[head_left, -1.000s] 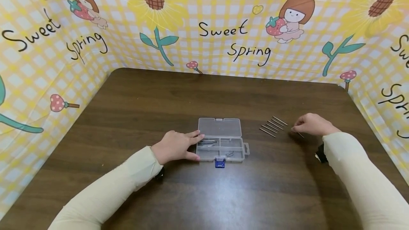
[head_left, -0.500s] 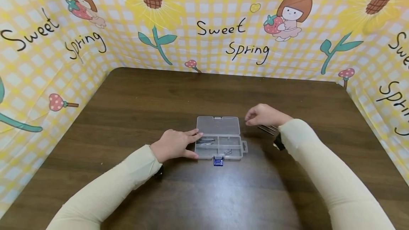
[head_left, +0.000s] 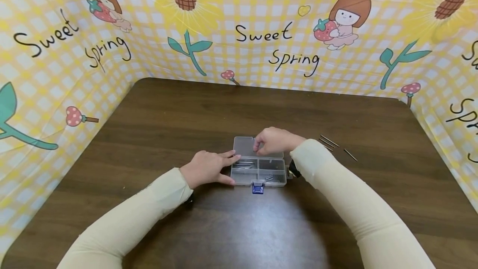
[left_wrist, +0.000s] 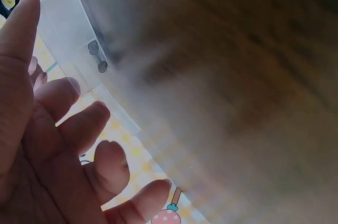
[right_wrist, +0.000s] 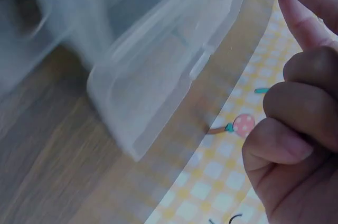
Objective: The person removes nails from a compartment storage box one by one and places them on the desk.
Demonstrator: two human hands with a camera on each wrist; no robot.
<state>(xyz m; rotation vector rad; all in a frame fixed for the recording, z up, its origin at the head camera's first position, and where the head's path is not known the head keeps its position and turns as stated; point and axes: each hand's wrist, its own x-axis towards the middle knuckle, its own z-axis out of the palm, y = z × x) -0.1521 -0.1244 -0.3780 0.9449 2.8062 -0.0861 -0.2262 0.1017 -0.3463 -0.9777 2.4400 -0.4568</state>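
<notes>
My left hand (head_left: 207,169) rests wide against the box (head_left: 243,177) at nine o'clock, my right hand (head_left: 274,141), fingertips narrow, is over the lid (head_left: 243,146) at twelve, whether holding anything I cannot tell, and I judge us partway: rods (head_left: 350,155) out at two, more rods (head_left: 245,163) left inside.

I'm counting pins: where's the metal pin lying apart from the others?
In the head view, the lone metal pin lies on the wooden table, right of the clear box and the other loose pins.

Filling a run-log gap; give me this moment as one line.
left hand: at box; right hand: over lid, grip unclear; box: open; pins: on table
</notes>
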